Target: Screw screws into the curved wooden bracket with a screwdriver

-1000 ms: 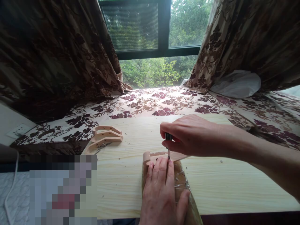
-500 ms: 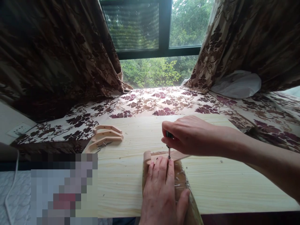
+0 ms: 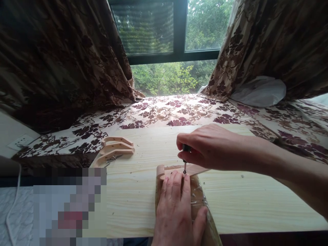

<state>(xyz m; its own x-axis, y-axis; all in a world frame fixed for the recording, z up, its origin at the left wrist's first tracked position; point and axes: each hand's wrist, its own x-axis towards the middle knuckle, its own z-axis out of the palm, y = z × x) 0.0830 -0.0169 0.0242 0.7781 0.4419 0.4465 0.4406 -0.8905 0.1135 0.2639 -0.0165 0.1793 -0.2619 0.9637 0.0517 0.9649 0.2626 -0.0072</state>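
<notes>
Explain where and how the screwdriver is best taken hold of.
Probably by the handle, from above and the right, as the right hand has it: the screwdriver stands almost upright, its thin shaft reaching down to the wooden piece, where the left hand lies close to the tip.

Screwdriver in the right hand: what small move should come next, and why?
Probably one small turn of the screwdriver, held upright: the right hand grips its handle, its tip is down at the wooden piece, and the left hand lies with fingertips against that piece, seemingly steadying it.
</notes>
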